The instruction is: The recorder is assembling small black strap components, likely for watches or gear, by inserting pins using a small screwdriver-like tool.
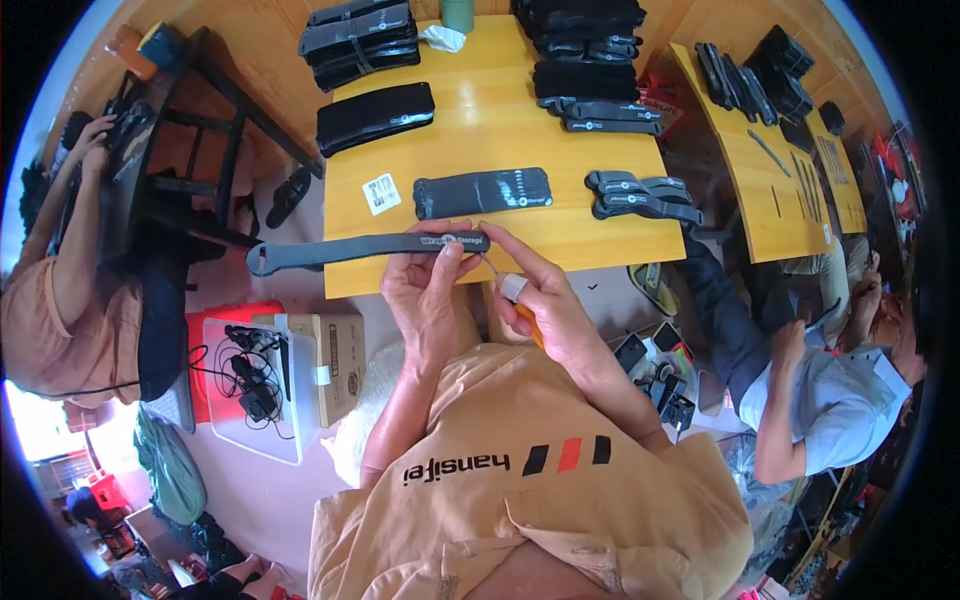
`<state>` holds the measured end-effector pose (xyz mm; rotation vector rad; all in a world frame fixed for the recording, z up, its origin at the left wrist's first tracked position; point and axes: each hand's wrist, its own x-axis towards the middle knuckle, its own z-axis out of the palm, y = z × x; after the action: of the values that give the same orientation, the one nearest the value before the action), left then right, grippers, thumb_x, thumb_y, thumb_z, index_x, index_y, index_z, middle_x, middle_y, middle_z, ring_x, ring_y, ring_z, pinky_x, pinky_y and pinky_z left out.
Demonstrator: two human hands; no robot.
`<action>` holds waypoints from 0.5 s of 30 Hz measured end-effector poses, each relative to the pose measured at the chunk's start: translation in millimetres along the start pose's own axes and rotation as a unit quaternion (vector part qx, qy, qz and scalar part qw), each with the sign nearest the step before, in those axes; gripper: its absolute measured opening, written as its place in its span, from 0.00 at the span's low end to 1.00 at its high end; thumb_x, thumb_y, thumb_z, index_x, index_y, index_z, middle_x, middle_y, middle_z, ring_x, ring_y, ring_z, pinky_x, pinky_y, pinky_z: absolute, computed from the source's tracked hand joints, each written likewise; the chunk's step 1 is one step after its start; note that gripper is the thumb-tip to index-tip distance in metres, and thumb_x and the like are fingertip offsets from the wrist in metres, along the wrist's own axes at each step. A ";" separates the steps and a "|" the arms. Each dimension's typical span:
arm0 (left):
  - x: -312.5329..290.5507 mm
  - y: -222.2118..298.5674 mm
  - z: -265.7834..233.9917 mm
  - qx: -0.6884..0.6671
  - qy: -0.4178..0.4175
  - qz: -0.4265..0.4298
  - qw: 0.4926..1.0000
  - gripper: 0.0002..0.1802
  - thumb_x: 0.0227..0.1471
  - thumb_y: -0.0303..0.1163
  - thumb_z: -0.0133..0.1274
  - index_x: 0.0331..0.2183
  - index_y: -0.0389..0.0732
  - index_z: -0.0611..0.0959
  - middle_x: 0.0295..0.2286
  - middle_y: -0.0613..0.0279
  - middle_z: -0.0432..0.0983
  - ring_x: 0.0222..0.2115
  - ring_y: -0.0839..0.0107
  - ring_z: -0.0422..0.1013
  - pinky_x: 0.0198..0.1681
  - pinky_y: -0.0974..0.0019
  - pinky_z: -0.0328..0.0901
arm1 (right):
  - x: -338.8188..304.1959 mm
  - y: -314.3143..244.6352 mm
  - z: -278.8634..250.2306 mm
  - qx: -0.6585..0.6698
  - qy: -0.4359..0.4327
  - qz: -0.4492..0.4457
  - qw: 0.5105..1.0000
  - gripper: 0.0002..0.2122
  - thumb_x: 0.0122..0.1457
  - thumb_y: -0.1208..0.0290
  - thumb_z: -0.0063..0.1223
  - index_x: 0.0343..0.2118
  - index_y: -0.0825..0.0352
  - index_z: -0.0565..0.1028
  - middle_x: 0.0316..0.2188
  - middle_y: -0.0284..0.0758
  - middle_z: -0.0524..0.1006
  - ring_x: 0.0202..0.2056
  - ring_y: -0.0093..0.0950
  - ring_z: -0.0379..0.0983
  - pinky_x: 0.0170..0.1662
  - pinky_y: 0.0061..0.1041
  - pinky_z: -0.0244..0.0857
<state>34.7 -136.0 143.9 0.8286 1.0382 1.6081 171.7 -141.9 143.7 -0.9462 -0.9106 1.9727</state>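
A long dark grey strap (340,250) stretches level across the front of the table, its rounded free end with a small hole out to the left. My left hand (420,290) pinches it near its right end, thumb on top. My right hand (565,310) is closed around a tool with an orange handle (530,322) and a thin metal tip. That tip meets the strap's right end, where my right index finger also touches. A whitish band (513,287) sits at a right finger. Just beyond lies a flat stack of straps (480,195), with a looser bundle (643,197) to its right.
On the yellow table (480,110) are a white label (380,194), a black strap stack (375,118) and taller piles (360,45) at the back. A clear bin (255,390) with cables stands left on the floor. Co-workers sit on the left (70,290) and right (830,400).
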 end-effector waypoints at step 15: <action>-7.7 -12.0 5.6 0.058 0.003 0.105 0.993 0.09 0.52 0.23 0.44 0.38 0.33 0.71 0.36 0.52 0.72 0.37 0.70 0.70 0.37 0.69 0.72 | 2.4 11.6 12.7 -0.018 0.054 -0.079 0.995 0.21 0.58 0.77 0.34 0.56 0.62 0.58 0.12 0.23 0.58 0.13 0.12 0.49 0.16 0.11 0.43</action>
<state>46.2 -140.6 134.9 1.0414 1.0861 1.7378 156.3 -148.7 139.4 -0.9612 -0.9322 1.7611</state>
